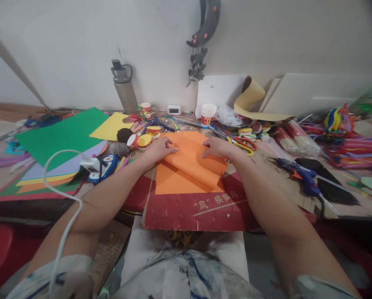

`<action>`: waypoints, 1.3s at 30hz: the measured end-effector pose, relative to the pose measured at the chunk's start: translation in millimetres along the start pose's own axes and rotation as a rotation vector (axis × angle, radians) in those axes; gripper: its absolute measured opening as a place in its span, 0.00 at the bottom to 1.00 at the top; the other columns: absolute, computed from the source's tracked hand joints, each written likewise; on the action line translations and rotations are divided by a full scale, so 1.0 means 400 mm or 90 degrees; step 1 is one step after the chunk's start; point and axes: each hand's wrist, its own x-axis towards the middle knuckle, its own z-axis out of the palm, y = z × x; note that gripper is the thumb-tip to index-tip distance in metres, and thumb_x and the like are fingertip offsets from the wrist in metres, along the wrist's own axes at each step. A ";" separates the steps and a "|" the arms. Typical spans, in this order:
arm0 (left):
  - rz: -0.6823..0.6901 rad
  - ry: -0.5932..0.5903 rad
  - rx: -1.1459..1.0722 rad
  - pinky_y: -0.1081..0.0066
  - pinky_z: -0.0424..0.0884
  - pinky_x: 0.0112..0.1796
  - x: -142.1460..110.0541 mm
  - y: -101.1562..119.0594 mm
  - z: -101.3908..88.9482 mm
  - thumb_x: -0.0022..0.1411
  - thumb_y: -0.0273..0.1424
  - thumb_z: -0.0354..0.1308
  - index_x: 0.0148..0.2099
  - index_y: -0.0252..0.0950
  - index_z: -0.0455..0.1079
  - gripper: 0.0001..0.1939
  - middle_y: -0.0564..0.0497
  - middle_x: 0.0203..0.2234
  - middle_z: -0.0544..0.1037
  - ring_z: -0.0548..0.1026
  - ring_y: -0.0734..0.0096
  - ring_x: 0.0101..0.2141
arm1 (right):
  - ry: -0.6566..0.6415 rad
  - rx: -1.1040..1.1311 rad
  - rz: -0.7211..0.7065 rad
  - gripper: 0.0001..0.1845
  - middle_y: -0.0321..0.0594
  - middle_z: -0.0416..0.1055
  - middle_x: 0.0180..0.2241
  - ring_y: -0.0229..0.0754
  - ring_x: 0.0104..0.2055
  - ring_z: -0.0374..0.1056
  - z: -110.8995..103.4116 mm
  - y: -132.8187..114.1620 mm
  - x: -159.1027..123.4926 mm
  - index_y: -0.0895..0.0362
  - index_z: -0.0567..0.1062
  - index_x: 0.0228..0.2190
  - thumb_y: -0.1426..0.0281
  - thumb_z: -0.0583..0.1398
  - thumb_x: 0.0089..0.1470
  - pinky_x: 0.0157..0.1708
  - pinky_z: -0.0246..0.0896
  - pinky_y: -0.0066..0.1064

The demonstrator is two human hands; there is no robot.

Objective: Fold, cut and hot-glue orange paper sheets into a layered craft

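An orange sheet (pixel 190 145) lies on a red cardboard board (pixel 173 214) in front of me, with its near part curled or folded over on itself. My left hand (pixel 162 148) grips the sheet's left side, thumb on top and fingers bent. On the right side my right hand (pixel 217 148) has its thumb and curled fingers on the same sheet; some fingertips are hidden behind the paper. A flat orange layer shows beneath the fold, reaching toward the board's front.
Green sheet (pixel 67 131), yellow sheet (pixel 109 128) and a white cable (pixel 70 224) are on the left. Scissors (pixel 243 146), a paper cup (pixel 208 114), a glue gun (pixel 301 174) and a black phone-like slab (pixel 335 189) lie to the right. A bottle (pixel 124 89) stands by the wall.
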 end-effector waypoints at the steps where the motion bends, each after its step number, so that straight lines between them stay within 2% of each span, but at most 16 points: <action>1: 0.012 0.011 -0.028 0.63 0.72 0.41 0.000 0.005 -0.006 0.52 0.40 0.73 0.42 0.35 0.78 0.18 0.45 0.36 0.83 0.80 0.56 0.38 | 0.011 0.014 -0.023 0.12 0.30 0.69 0.24 0.38 0.30 0.65 -0.008 0.000 -0.008 0.54 0.71 0.23 0.66 0.68 0.50 0.28 0.51 0.31; 3: 0.035 0.001 -0.141 0.62 0.74 0.45 -0.004 0.016 -0.021 0.51 0.40 0.73 0.44 0.35 0.79 0.20 0.43 0.40 0.84 0.81 0.55 0.42 | 0.035 0.062 -0.075 0.10 0.29 0.70 0.25 0.38 0.32 0.66 -0.023 -0.001 -0.026 0.55 0.72 0.24 0.67 0.68 0.49 0.30 0.52 0.30; 6: 0.009 -0.132 -0.380 0.60 0.78 0.43 -0.018 0.035 -0.040 0.48 0.40 0.76 0.46 0.37 0.81 0.23 0.42 0.44 0.86 0.83 0.53 0.42 | 0.056 0.158 -0.131 0.04 0.32 0.77 0.31 0.42 0.36 0.71 -0.037 -0.012 -0.059 0.55 0.77 0.30 0.69 0.65 0.50 0.33 0.58 0.30; 8: -0.043 -0.178 -0.459 0.59 0.79 0.40 -0.030 0.047 -0.046 0.43 0.40 0.79 0.42 0.36 0.82 0.24 0.41 0.41 0.86 0.84 0.52 0.38 | 0.136 0.169 -0.150 0.06 0.35 0.79 0.35 0.45 0.39 0.73 -0.041 -0.021 -0.081 0.55 0.80 0.35 0.69 0.65 0.52 0.38 0.64 0.33; 10: -0.074 -0.124 -0.485 0.58 0.79 0.39 -0.037 0.056 -0.047 0.39 0.40 0.81 0.38 0.34 0.82 0.24 0.40 0.38 0.86 0.84 0.52 0.36 | 0.314 0.136 -0.163 0.09 0.42 0.80 0.42 0.50 0.46 0.74 -0.043 -0.025 -0.097 0.55 0.80 0.39 0.68 0.67 0.54 0.47 0.67 0.38; 13: -0.037 0.039 -0.586 0.59 0.80 0.43 -0.037 0.067 -0.045 0.39 0.43 0.81 0.41 0.33 0.81 0.28 0.40 0.41 0.86 0.84 0.53 0.40 | 0.604 0.143 -0.143 0.24 0.54 0.73 0.58 0.58 0.63 0.67 -0.038 -0.014 -0.098 0.56 0.76 0.55 0.59 0.65 0.61 0.61 0.63 0.50; 15: 0.005 0.140 -0.650 0.60 0.80 0.46 -0.031 0.073 -0.045 0.40 0.43 0.80 0.44 0.34 0.79 0.31 0.42 0.44 0.86 0.84 0.54 0.45 | 0.675 0.245 -0.121 0.33 0.57 0.67 0.64 0.59 0.67 0.63 -0.027 0.000 -0.080 0.54 0.68 0.64 0.51 0.62 0.64 0.61 0.64 0.54; 17: 0.030 0.200 -0.674 0.62 0.80 0.48 -0.027 0.077 -0.046 0.40 0.42 0.80 0.45 0.35 0.78 0.31 0.43 0.45 0.86 0.83 0.54 0.47 | 0.633 0.414 -0.130 0.40 0.57 0.68 0.65 0.57 0.64 0.68 -0.008 0.007 -0.053 0.53 0.63 0.66 0.47 0.62 0.61 0.58 0.68 0.54; 19: 0.040 0.212 -0.682 0.61 0.80 0.48 -0.026 0.080 -0.044 0.40 0.41 0.80 0.44 0.35 0.77 0.30 0.43 0.45 0.86 0.83 0.54 0.48 | 0.548 0.597 -0.166 0.42 0.56 0.73 0.61 0.55 0.59 0.73 0.015 0.004 -0.027 0.54 0.65 0.62 0.46 0.67 0.55 0.56 0.72 0.51; 22: 0.044 0.198 -0.699 0.60 0.80 0.47 -0.031 0.080 -0.036 0.39 0.39 0.79 0.45 0.35 0.78 0.29 0.43 0.44 0.86 0.84 0.56 0.44 | 0.487 0.765 -0.183 0.32 0.50 0.80 0.52 0.51 0.51 0.78 0.041 -0.012 -0.006 0.54 0.72 0.50 0.51 0.70 0.48 0.53 0.75 0.47; 24: 0.051 0.195 -0.714 0.61 0.80 0.48 -0.034 0.078 -0.028 0.41 0.36 0.79 0.44 0.35 0.78 0.27 0.44 0.42 0.86 0.84 0.59 0.42 | 0.493 0.792 -0.157 0.25 0.46 0.82 0.46 0.49 0.45 0.79 0.049 -0.020 -0.004 0.54 0.75 0.42 0.53 0.70 0.47 0.49 0.76 0.45; 26: 0.054 0.185 -0.725 0.62 0.80 0.48 -0.036 0.076 -0.022 0.42 0.35 0.79 0.44 0.35 0.78 0.26 0.46 0.41 0.87 0.84 0.60 0.41 | 0.506 0.789 -0.135 0.22 0.44 0.83 0.43 0.48 0.43 0.79 0.051 -0.023 -0.006 0.54 0.76 0.39 0.54 0.70 0.45 0.46 0.76 0.43; 31: 0.030 0.135 -0.712 0.59 0.81 0.47 -0.041 0.071 -0.013 0.42 0.40 0.79 0.48 0.36 0.76 0.31 0.44 0.41 0.86 0.84 0.55 0.44 | 0.546 0.783 -0.122 0.21 0.43 0.83 0.44 0.47 0.44 0.78 0.047 -0.022 -0.008 0.54 0.76 0.39 0.57 0.69 0.44 0.48 0.75 0.41; 34: 0.001 0.094 -0.687 0.60 0.81 0.46 -0.040 0.061 -0.008 0.44 0.43 0.79 0.47 0.36 0.78 0.30 0.43 0.42 0.86 0.84 0.56 0.42 | 0.553 0.768 -0.118 0.20 0.44 0.82 0.45 0.47 0.45 0.78 0.047 -0.023 -0.008 0.54 0.76 0.39 0.57 0.67 0.45 0.48 0.74 0.41; 39: 0.007 0.125 -0.663 0.60 0.80 0.48 -0.035 0.045 0.003 0.43 0.45 0.80 0.42 0.34 0.80 0.27 0.43 0.41 0.86 0.84 0.56 0.43 | 0.565 0.771 -0.120 0.20 0.43 0.82 0.42 0.47 0.43 0.78 0.048 -0.026 -0.011 0.54 0.75 0.38 0.58 0.68 0.44 0.47 0.74 0.40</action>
